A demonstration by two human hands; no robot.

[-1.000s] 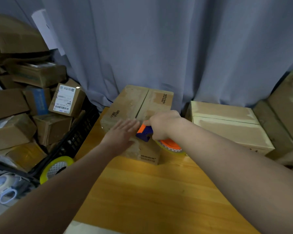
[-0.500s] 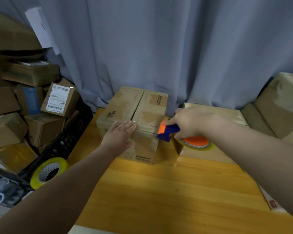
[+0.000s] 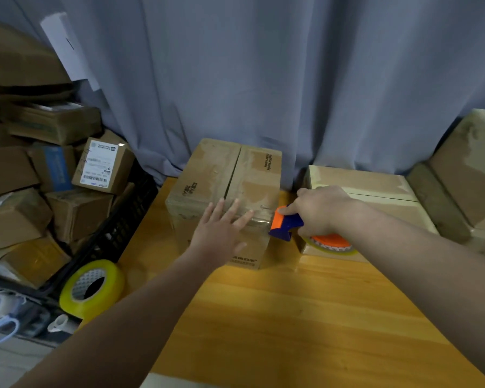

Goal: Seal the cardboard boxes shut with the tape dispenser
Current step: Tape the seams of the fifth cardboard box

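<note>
A brown cardboard box (image 3: pixel 216 172) with a centre seam stands at the back of the wooden table (image 3: pixel 291 317). My left hand (image 3: pixel 221 233) lies flat with straight fingers over the box's near top edge. My right hand (image 3: pixel 319 211) grips an orange and blue tape dispenser (image 3: pixel 286 225) just off the box's right front corner. The dispenser's orange tape roll (image 3: pixel 331 242) shows under my wrist. A second, flatter taped box (image 3: pixel 375 189) sits right of the first, behind my right hand.
A grey curtain (image 3: pixel 263 79) hangs behind the table. A black crate (image 3: pixel 118 233) at the left holds several piled cardboard parcels. A loose yellow tape roll (image 3: pixel 93 287) leans by the crate. More boxes (image 3: pixel 471 169) stack at the far right.
My right hand has carried the dispenser from the box's front face to beyond its right corner. My left hand has stayed flat on the box's near top edge.
</note>
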